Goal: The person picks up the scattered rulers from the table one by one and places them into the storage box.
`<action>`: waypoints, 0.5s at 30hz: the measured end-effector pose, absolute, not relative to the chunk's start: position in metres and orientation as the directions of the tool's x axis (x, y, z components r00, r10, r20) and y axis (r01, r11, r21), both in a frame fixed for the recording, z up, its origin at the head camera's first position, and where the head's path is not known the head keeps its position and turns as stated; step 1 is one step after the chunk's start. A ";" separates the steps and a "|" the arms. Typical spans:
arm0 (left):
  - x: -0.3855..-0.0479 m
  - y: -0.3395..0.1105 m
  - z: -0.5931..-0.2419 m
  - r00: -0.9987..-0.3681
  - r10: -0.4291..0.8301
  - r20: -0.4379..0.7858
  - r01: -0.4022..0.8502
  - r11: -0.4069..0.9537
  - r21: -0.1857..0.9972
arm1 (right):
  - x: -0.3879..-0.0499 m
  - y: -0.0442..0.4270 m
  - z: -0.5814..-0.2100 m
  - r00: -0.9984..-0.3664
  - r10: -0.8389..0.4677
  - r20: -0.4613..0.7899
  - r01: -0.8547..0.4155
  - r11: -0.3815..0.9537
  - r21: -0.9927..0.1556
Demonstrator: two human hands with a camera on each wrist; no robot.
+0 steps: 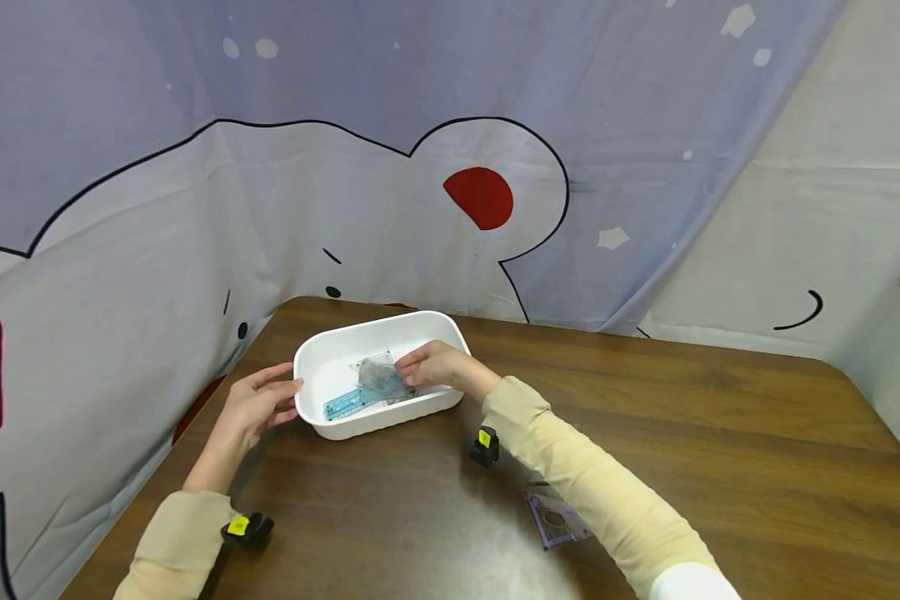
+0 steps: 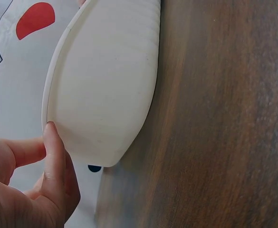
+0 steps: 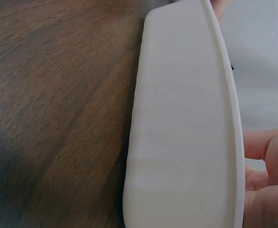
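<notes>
A white plastic basin (image 1: 360, 428) stands on the table, with a translucent blue ruler (image 1: 348, 403) and clear, greyish plastic pieces (image 1: 378, 375) lying inside. At its left end my left hand (image 1: 258, 404) holds the rim between thumb and fingers, as the left wrist view also shows. My right hand (image 1: 438, 367) reaches over the near right side into the basin, fingers bent down at the clear pieces. Whether it pinches one cannot be made out. The right wrist view shows mostly the basin's outer wall (image 3: 186, 118), which hides the fingertips.
A clear plastic stencil with a purple edge (image 1: 555, 518) lies on the brown wooden table (image 1: 390, 517), partly under the right forearm. A printed cloth (image 1: 360, 208) hangs behind the table and along its left side. Black wrist cameras (image 1: 247, 531) sit on both sleeves.
</notes>
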State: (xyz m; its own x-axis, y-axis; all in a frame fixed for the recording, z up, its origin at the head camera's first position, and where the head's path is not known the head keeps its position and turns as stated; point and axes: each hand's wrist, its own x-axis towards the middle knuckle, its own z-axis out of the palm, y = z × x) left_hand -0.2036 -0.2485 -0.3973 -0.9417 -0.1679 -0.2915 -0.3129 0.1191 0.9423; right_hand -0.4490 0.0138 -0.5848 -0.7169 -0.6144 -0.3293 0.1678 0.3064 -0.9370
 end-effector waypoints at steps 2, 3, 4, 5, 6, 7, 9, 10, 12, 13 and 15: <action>-0.203 -0.248 -0.397 -0.942 -0.167 -0.290 -0.312 0.123 0.942 | -0.449 0.014 -0.584 -0.713 -0.623 -0.321 0.166 0.295 -0.941; -0.203 -0.248 -0.397 -0.942 -0.169 -0.290 -0.312 0.124 0.942 | -0.437 0.015 -0.569 -0.720 -0.619 -0.314 0.155 0.299 -0.942; -0.203 -0.248 -0.398 -0.942 -0.170 -0.290 -0.312 0.122 0.942 | -0.419 0.015 -0.546 -0.737 -0.593 -0.325 0.151 0.325 -0.934; -0.203 -0.248 -0.398 -0.942 -0.170 -0.291 -0.312 0.120 0.942 | -0.392 0.016 -0.512 -0.751 -0.571 -0.331 0.142 0.349 -0.926; -0.203 -0.248 -0.398 -0.941 -0.171 -0.291 -0.313 0.120 0.942 | -0.367 0.017 -0.482 -0.772 -0.540 -0.334 0.131 0.378 -0.916; -0.204 -0.247 -0.398 -0.941 -0.171 -0.291 -0.313 0.118 0.942 | -0.342 0.018 -0.452 -0.792 -0.517 -0.326 0.109 0.404 -0.908; -0.204 -0.247 -0.398 -0.940 -0.174 -0.294 -0.316 0.117 0.941 | -0.299 0.020 -0.400 -0.828 -0.472 -0.304 0.064 0.458 -0.887; -0.204 -0.247 -0.398 -0.939 -0.176 -0.296 -0.319 0.119 0.940 | -0.280 0.020 -0.378 -0.842 -0.450 -0.299 0.053 0.482 -0.875; -0.204 -0.247 -0.398 -0.938 -0.176 -0.298 -0.320 0.118 0.940 | -0.258 0.022 -0.352 -0.861 -0.435 -0.264 0.009 0.506 -0.863; -0.204 -0.247 -0.398 -0.938 -0.175 -0.298 -0.320 0.116 0.940 | -0.251 0.022 -0.345 -0.866 -0.429 -0.258 0.002 0.512 -0.859; -0.204 -0.247 -0.397 -0.938 -0.173 -0.300 -0.321 0.113 0.940 | -0.249 0.023 -0.346 -0.880 -0.417 -0.226 -0.022 0.511 -0.859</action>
State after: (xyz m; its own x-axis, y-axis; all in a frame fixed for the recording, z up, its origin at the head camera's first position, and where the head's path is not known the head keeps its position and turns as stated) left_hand -0.2038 -0.2472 -0.3970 -0.9381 -0.1731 -0.3000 -0.3214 0.1129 0.9402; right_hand -0.2495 0.0228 -0.3458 -0.8802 -0.4174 -0.2259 -0.0221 0.5114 -0.8590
